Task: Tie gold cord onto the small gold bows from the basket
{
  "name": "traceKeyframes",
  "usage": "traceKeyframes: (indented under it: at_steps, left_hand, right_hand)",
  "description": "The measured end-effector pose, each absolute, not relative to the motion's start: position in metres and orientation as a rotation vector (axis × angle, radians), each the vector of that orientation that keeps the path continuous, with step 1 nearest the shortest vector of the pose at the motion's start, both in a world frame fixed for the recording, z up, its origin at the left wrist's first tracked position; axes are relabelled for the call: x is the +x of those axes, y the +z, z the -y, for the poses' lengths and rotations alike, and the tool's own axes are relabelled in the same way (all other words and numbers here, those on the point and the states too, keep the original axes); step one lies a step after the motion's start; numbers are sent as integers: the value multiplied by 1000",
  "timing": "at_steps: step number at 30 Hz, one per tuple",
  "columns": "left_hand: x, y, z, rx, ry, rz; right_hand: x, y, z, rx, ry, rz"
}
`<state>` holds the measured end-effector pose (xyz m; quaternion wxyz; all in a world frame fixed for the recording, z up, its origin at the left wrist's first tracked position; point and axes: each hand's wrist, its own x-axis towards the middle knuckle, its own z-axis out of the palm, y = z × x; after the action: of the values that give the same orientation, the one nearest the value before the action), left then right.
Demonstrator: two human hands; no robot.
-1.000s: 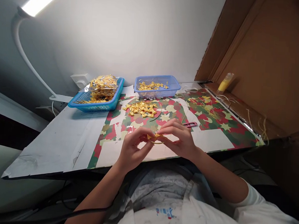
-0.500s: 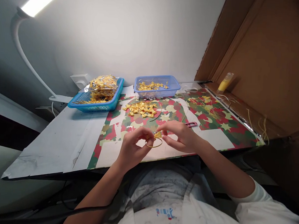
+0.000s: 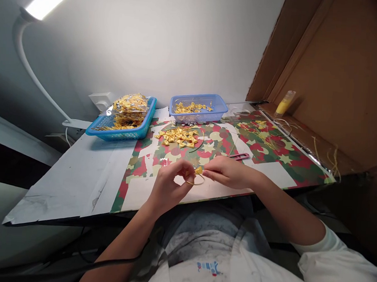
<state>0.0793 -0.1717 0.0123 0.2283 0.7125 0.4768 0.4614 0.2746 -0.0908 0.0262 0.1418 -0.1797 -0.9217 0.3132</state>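
Note:
My left hand pinches a small yellow bow between thumb and fingers, just above the front part of the table. From the bow hangs a loop of thin yellow cord. My right hand is at the bow's right side, thumb and forefinger pressed together. What lies between those fingertips is too small to make out. Behind the hands, a pile of loose yellow bows rests on the patterned sheet, with a dark curved cord beside it. A pink tool lies just beyond my right hand.
A blue basket at the left holds bagged yellow bows. Against the wall stands a lilac basket with more bows. Yellow cords are at the right, near a yellow-filled tube. A lamp shines overhead.
The fingers of my right hand have gone from spread around the bow to pinched together at its right side. My left hand keeps its hold on the bow.

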Motion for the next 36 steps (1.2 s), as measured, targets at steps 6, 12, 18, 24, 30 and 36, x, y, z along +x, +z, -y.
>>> traceKeyframes:
  at_steps: [6,12,18,24,30,36]
  left_hand:
    - [81,13,172,1918,1220,-1258]
    - [81,13,173,1808,1205,-1198]
    - [82,11,174,1705,1188,-1188]
    - [86,5,174,1658,1135,-1215]
    - [88,0,173,1569,1134,-1222]
    - [88,-4,171,1476,1141,-1184]
  right_hand:
    - [274,32,90,-259,1168,2393]
    - [264,21,88,-214,1433,2045]
    - [258,16,93,-210,1913,1682]
    - [250,18,99,-256,1955,1489]
    - [246,17,98,-272,1901,1494]
    - [250,16,92,-356,1667,1705]
